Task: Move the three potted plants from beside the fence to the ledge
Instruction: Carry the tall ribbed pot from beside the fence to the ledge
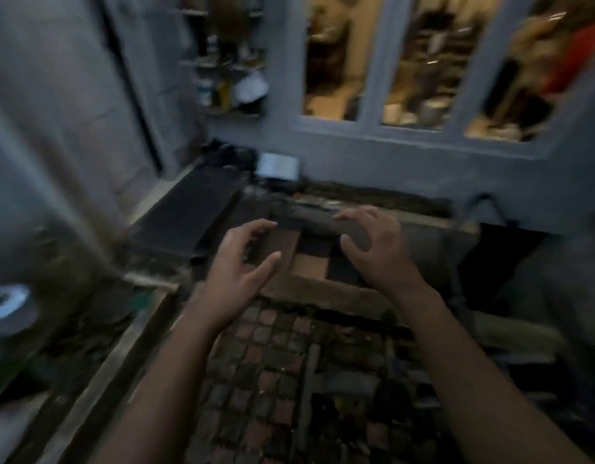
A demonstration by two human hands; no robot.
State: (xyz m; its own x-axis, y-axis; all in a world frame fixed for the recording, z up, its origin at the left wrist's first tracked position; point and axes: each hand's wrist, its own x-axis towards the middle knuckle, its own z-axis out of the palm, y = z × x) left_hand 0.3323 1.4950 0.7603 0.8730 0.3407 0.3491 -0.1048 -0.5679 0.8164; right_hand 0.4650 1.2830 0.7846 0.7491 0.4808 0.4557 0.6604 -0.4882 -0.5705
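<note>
Since motion blur smears the whole view, edges are soft everywhere. Left hand (236, 272) and right hand (373, 249) are out in front over the tiled floor (256, 380), apart from each other, palms facing in. Grip on both: fingers spread and loosely bent, clamped on nothing.

Open room between the hands and straight ahead, down to a low grey ledge (433, 226) at the foot of the window wall (373, 152). Right fingertips overlap the ledge in view; contact can't be told. Left side is bounded by a dark slab (189, 212) and a raised kerb (122, 363). Right side drops into dark shadow, with a thin looped bar (483, 202) near the ledge's end.

Potted plants: can't pick any out for certain. A blurred green-brown mass (75, 316) lies at lower left beside a round grey container (8, 306) with a pale rim, cut off by the frame edge. Could be foliage, can't confirm. Shelf niche (229, 61) and lit window panes (416, 61) hold clutter too smeared to name.
</note>
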